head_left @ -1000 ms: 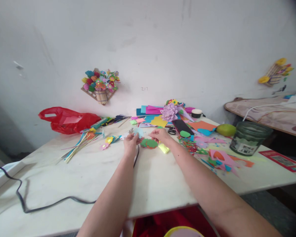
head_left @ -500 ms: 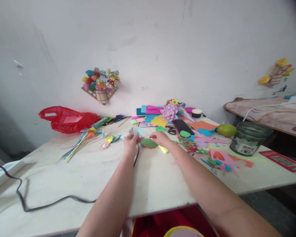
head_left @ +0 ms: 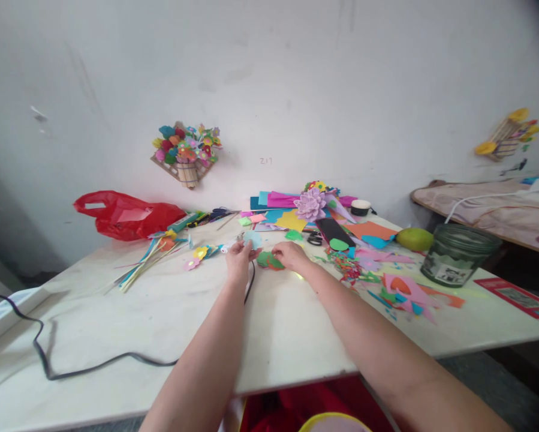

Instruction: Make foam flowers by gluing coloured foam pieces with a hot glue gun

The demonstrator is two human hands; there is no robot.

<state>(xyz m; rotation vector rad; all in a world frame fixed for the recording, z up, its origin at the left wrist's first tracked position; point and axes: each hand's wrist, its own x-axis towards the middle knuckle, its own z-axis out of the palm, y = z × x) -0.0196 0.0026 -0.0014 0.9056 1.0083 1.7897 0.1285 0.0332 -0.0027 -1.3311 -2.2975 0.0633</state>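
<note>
My left hand pinches a light blue cut-out piece, thin like craft foam or paper. Just to its right, my right hand has its fingertips pressed together above some green and orange cut-outs lying on the table. What those fingertips hold, if anything, is too small to make out. A yellow strip shows partly from under the right wrist. Beyond the hands lies a green cut-out. Yellow and pink foam flowers rest left of my left hand.
A red plastic bag and a bundle of thin sticks lie left. Scissors, a phone, coloured scraps, a green fruit and a dark green tub are right. A black cable crosses the front left.
My right hand has come slightly left and lower, closer to the green and orange cut-outs, covering more of the yellow strip. My left hand keeps the light blue piece. The view has shifted slightly.
</note>
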